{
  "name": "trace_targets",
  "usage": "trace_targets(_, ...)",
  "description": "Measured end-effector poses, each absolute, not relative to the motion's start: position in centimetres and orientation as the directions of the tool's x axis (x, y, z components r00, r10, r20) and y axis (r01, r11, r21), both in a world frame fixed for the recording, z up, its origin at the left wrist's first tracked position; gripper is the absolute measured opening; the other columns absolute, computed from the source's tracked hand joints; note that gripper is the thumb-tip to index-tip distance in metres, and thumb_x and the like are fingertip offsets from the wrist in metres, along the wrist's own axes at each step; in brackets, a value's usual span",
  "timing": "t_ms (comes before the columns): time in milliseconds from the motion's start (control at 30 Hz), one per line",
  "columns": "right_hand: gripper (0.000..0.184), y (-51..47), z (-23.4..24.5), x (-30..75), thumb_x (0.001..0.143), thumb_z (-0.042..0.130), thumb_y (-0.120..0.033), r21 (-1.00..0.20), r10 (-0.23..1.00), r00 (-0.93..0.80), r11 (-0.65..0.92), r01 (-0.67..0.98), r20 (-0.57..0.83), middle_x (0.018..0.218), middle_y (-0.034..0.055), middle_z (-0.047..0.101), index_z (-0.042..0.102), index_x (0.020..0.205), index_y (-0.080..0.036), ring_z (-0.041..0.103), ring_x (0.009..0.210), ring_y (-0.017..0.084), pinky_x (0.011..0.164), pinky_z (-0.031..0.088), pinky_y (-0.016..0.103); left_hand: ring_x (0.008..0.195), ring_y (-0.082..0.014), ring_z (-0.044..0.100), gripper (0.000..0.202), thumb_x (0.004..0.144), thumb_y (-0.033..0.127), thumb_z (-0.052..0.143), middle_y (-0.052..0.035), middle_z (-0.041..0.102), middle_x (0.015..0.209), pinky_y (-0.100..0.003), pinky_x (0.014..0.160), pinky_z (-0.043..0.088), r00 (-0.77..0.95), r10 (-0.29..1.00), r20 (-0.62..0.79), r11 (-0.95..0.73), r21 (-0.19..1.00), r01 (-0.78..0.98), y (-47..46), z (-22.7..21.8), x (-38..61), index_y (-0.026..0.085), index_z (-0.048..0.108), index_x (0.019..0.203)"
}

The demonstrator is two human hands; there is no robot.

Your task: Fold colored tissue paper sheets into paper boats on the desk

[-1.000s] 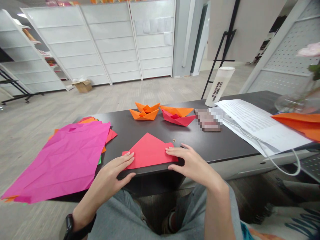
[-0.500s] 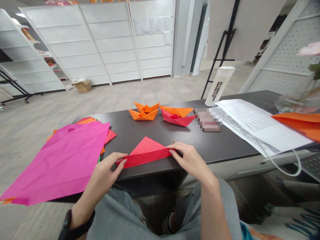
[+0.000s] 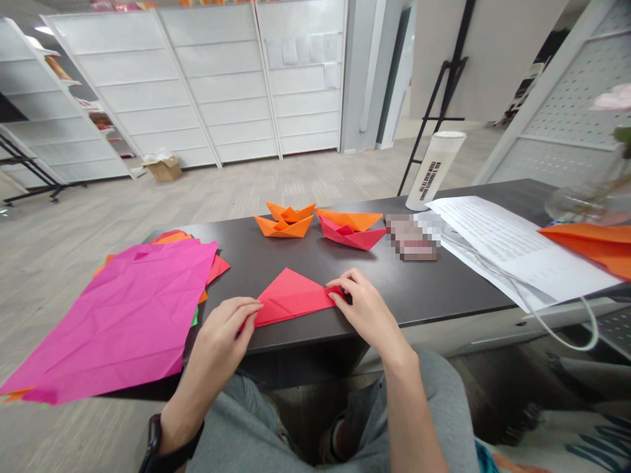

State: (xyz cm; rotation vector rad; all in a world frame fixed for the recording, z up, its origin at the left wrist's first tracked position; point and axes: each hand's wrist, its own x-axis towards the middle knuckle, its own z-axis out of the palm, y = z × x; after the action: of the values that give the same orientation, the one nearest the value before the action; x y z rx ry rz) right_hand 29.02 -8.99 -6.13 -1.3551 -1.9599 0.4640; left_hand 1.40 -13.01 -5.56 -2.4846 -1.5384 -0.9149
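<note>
Our left hand (image 3: 224, 334) shifted inward, grip pinched closed on red paper (image 3: 290, 299); right hand (image 3: 367, 309) pinching other end.

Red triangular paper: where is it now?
Head view, just lower-left of centre: the red paper is by the table's near edge, between the left hand and right hand.
</note>
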Motion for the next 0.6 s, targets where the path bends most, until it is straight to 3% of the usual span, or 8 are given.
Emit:
trace_targets(100,0.016,-9.0,-6.1,29.2,0.093,0.056,-0.016,-0.607,0.909,-0.214,0.401,0.686,0.358,0.102,0.0047,0.06,0.068,0.1,-0.023,0.062,0.096,0.02,0.086,0.052,0.035,0.129,-0.0259,0.053,0.04,0.097,0.03,0.048,-0.0107,0.057,0.14,-0.044,0.106,0.044,0.512,0.768,0.384,-0.578,0.073,0.813,-13.6,-5.1,3.6,0.019,0.052,0.136)
trace_targets(167,0.019,-9.3,-5.7,29.0,0.092,0.056,-0.014,-0.541,0.891,-0.206,0.414,0.732,0.404,0.11,0.0078,0.061,0.068,0.103,-0.022,0.061,0.103,0.023,0.088,0.051,0.039,0.137,-0.0264,0.046,0.05,0.098,0.034,0.048,-0.0098,0.047,0.15,-0.045,0.111,0.04,0.573,0.763,0.298,-0.601,0.0,0.799,-13.8,-5.3,4.6,0.019,0.043,0.145)
trace_targets(300,0.032,-11.2,-4.2,27.2,0.093,0.052,-0.01,-0.401,0.803,-0.372,0.567,0.72,0.467,0.139,0.0079,0.055,0.065,0.118,-0.023,0.049,0.129,0.026,0.109,0.038,0.048,0.14,-0.0264,0.041,0.054,0.098,0.038,0.046,-0.0096,0.043,0.153,-0.046,0.113,0.037,0.579,0.778,0.244,-0.586,-0.051,0.809,-13.8,-6.1,4.8,0.017,0.04,0.147)
trace_targets(400,0.036,-12.7,-3.6,25.0,0.097,0.051,-0.02,-0.45,0.747,-0.554,0.664,0.597,0.366,0.142,0.0081,0.056,0.057,0.132,-0.021,0.049,0.132,0.022,0.114,0.035,0.044,0.138,-0.0262,0.044,0.052,0.098,0.037,0.044,-0.0117,0.049,0.149,-0.046,0.113,0.036,0.587,0.772,0.242,-0.59,-0.068,0.804,-13.7,-6.4,4.6,0.014,0.043,0.144)
trace_targets(500,0.045,-13.6,-3.8,24.3,0.098,0.05,-0.025,-0.475,0.773,-0.561,0.628,0.616,0.296,0.146,0.0115,0.05,0.049,0.141,-0.014,0.042,0.139,0.023,0.119,0.028,0.049,0.138,-0.0253,0.044,0.052,0.099,0.036,0.042,-0.0107,0.049,0.149,-0.046,0.114,0.035,0.59,0.772,0.236,-0.586,-0.093,0.805,-13.7,-6.3,4.7,0.014,0.042,0.145)
trace_targets(600,0.048,-13.6,-4.0,25.7,0.096,0.054,-0.027,-0.493,0.831,-0.514,0.545,0.678,0.211,0.149,0.0108,0.046,0.049,0.142,-0.014,0.04,0.141,0.024,0.119,0.03,0.047,0.139,-0.0254,0.042,0.051,0.099,0.039,0.042,-0.0065,0.045,0.152,-0.047,0.113,0.034,0.584,0.778,0.234,-0.571,-0.125,0.811,-13.7,-6.1,4.8,0.019,0.041,0.146)
